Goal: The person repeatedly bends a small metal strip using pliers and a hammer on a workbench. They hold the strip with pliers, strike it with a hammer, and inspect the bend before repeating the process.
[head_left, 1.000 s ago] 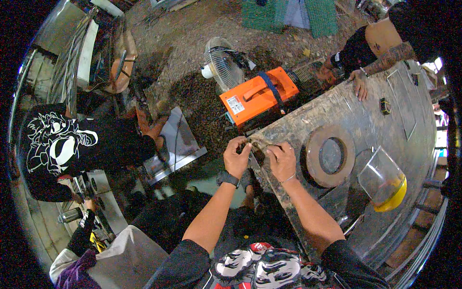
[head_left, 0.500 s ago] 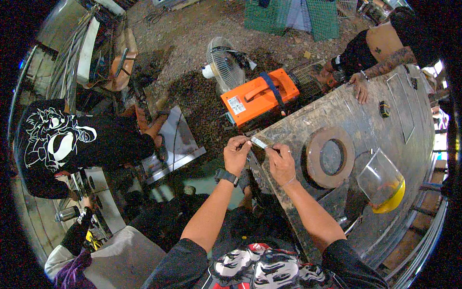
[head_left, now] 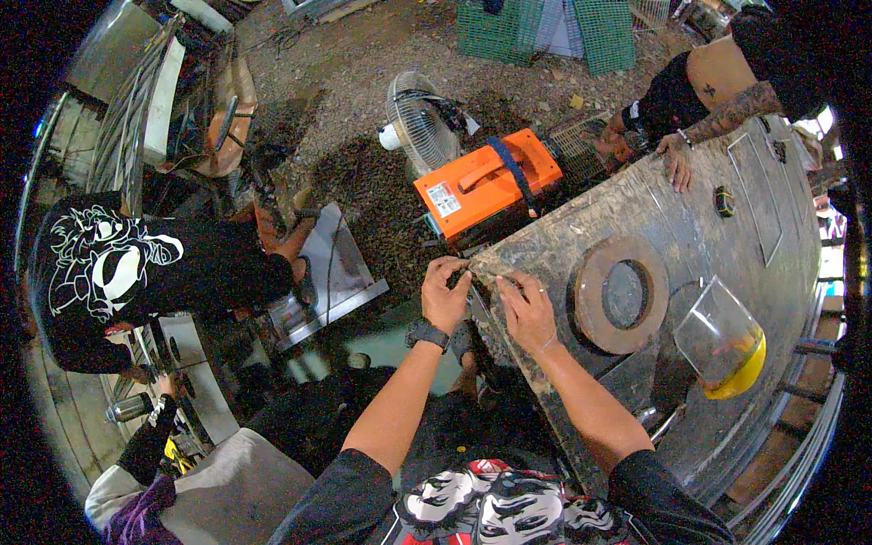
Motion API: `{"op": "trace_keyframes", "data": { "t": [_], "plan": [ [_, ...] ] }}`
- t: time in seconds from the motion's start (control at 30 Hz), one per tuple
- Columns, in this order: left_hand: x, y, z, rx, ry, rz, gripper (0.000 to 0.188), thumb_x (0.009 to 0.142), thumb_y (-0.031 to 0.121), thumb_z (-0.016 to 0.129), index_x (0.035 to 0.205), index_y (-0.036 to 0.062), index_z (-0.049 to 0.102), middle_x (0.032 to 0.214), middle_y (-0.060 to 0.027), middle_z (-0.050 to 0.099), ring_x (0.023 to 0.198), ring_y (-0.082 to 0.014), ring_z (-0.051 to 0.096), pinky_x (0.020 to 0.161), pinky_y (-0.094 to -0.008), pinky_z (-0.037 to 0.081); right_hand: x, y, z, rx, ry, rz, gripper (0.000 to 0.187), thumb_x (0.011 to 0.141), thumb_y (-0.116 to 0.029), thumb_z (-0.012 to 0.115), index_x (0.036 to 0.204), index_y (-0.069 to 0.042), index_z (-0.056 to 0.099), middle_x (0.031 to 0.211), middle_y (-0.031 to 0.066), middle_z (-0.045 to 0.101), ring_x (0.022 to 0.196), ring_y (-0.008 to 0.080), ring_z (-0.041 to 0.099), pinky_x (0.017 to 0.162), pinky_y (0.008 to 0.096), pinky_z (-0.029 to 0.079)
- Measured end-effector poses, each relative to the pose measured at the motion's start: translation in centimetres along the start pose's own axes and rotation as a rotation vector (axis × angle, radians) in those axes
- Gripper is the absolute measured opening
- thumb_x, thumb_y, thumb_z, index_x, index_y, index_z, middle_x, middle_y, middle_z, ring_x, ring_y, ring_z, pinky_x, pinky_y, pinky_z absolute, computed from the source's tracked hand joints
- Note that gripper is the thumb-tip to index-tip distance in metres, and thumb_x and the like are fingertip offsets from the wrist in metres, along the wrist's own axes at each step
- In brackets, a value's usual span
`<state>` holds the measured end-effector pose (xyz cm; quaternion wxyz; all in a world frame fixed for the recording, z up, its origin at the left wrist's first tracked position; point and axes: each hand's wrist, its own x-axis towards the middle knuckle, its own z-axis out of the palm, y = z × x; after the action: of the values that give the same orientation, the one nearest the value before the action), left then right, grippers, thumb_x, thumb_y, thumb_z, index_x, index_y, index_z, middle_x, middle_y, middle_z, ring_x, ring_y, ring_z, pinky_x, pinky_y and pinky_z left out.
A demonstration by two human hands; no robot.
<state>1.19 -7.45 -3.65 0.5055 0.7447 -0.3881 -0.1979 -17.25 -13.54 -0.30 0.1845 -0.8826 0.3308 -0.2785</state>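
Over the near-left corner of the metal worktable (head_left: 554,359), both my hands are close together. My left hand (head_left: 444,295) is closed in a pinch, with thumb and forefinger meeting at the table's edge. A short way to its right, my right hand (head_left: 529,315) has bent fingers, the thumb and forefinger pointing toward the left hand. Whatever lies between the fingertips is too small and dull to make out against the tabletop. Right of my right hand, a thick rusty metal ring (head_left: 589,313) lies flat on the table.
A clear face shield (head_left: 722,331) with a yellow crown and a small tape measure (head_left: 724,202) lie on the table. Beyond its edge stand an orange machine (head_left: 490,182) and a fan (head_left: 422,123). A co-worker's hand (head_left: 675,163) rests at the far edge; other people crouch left.
The small pale flat piece between my fingertips no longer shows its bright face. My right hand has shifted slightly left; my left hand has barely moved.
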Motion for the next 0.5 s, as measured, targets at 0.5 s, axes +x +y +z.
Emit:
{"op": "trace_keyframes", "data": {
  "t": [0.5],
  "plan": [
    [0.7, 0.3, -0.8, -0.033, -0.125, -0.018, 0.032, 0.085, 0.008, 0.08, 0.117, 0.0059, 0.075, 0.117, -0.0141, 0.073, 0.111, -0.0293, 0.068, 0.101, -0.0369, 0.052, -0.7, 0.8, 0.8, -0.026, 0.011, 0.154, 0.033, 0.085, -0.036, 0.079, 0.109, -0.014, 0.074, 0.12, 0.0081, 0.063, 0.11, 0.0331, 0.055, 0.096, 0.0486, 0.039]
  ]
}}
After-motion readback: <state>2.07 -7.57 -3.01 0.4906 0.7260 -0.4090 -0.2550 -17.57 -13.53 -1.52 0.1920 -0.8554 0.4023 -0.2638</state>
